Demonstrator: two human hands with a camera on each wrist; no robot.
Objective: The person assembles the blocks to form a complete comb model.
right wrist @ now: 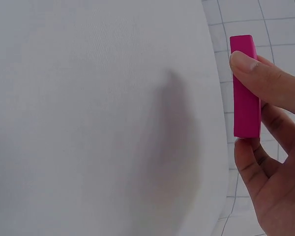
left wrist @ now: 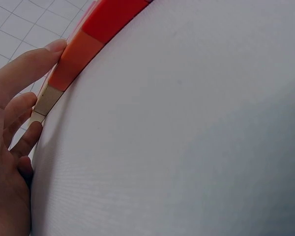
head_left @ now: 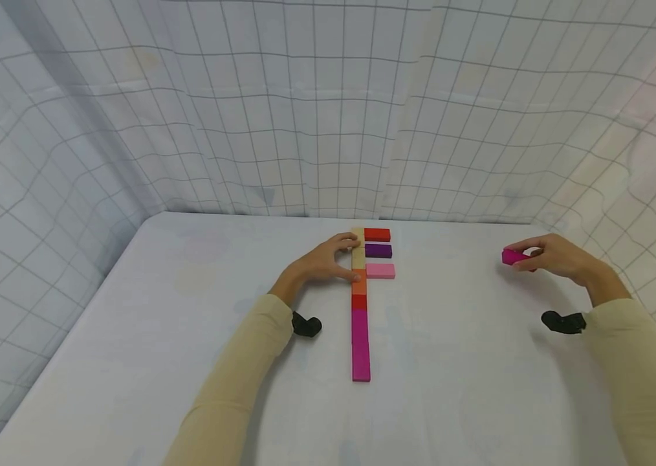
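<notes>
My right hand [head_left: 563, 260] pinches a magenta block [right wrist: 246, 110] between thumb and fingers, held above the table at the far right, its shadow below. My left hand [head_left: 323, 260] rests at a straight row of blocks, fingertips spread along it: the thumb touches the orange block [head_left: 359, 283] and the other fingers lie at the cream blocks [head_left: 358, 259]. Nearer me the row continues with a red block [head_left: 359, 302] and magenta blocks [head_left: 360, 349]. From the row's right side stick out a red block [head_left: 377, 235], a purple block [head_left: 378, 251] and a pink block [head_left: 382, 271].
The white table [head_left: 450, 362] ends at the back against a white curtain [head_left: 328, 116] with a grid pattern, which also hangs on both sides. A black strap piece [head_left: 307, 325] juts from the left sleeve, another black strap piece [head_left: 563, 321] from the right.
</notes>
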